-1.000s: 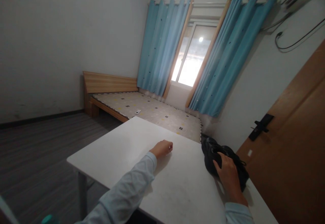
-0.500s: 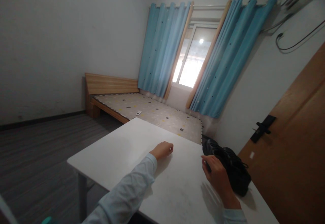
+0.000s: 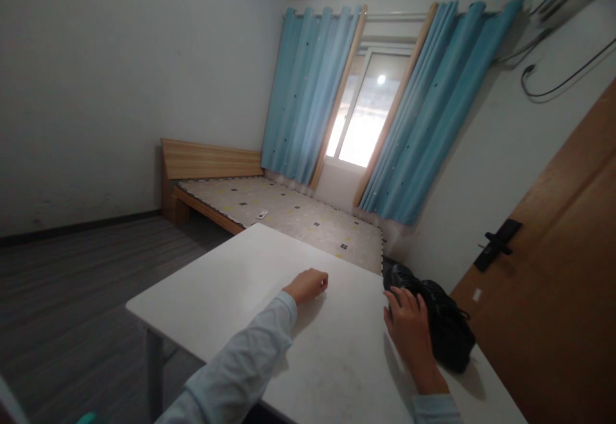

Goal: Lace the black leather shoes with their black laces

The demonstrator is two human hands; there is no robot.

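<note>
Black shoe (image 3: pixel 445 331): lies on its side at the table's far right edge, near the door.
Table (image 3: pixel 250 283): white top, bare at left.
Right hand (image 3: pixel 409 324): fingers spread, resting on the shoe's left flank; a fuller wrap would likely steady it.
Left hand (image 3: pixel 308 285): loose fist, holding nothing, mid-table.

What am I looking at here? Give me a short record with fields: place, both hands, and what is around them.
Place: bedroom with a white table
Left hand: closed in a loose fist, resting on the table, holding nothing visible
Right hand: open, fingers against the side of a black shoe
Black shoe: lies at the table's right edge
Behind: bed, blue curtains, window
Right side: wooden door
</note>
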